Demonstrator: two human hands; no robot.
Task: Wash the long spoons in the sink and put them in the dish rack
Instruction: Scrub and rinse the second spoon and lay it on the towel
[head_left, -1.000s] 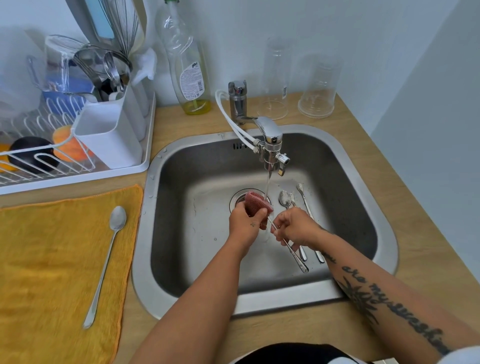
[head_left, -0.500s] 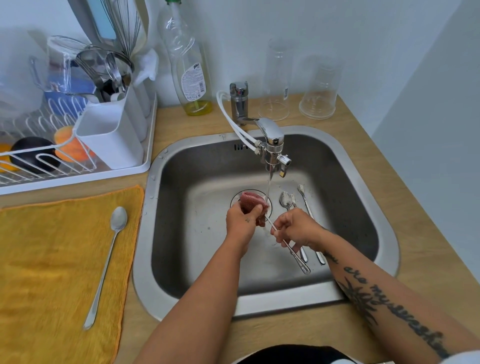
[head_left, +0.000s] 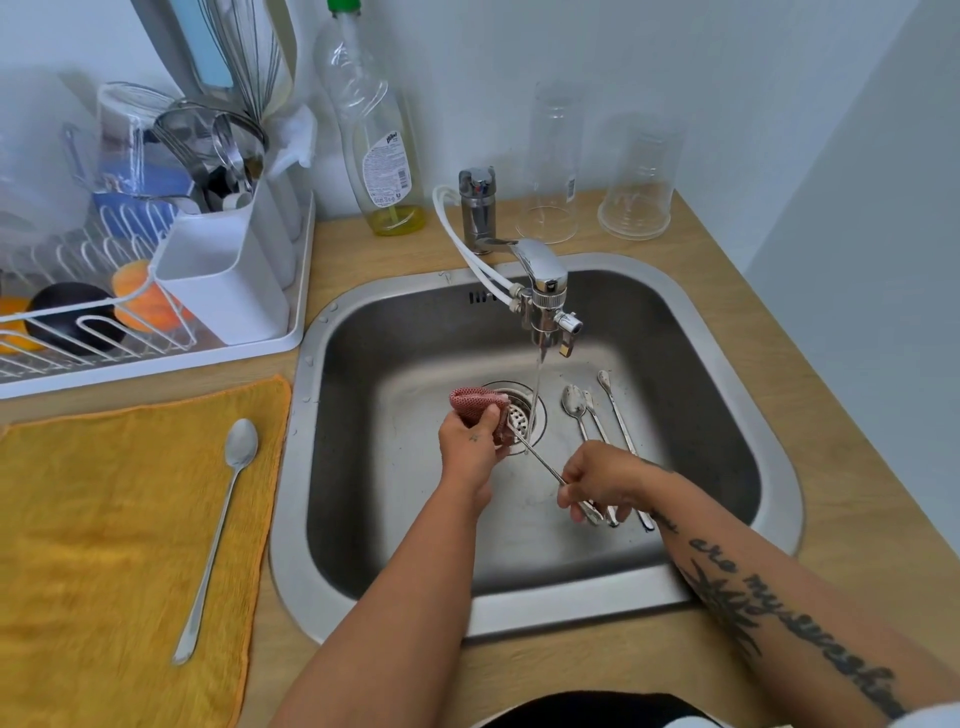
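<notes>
Rightward, three long spoons (head_left: 573, 402) in sink (head_left: 545, 608)

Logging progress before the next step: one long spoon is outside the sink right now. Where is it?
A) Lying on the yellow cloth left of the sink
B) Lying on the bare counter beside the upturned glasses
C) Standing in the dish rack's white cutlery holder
A: the long spoon lies flat on the yellow cloth, left of the sink, with its bowl pointing toward the dish rack.

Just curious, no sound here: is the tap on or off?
On. A thin stream falls from the faucet to the drain.
</notes>
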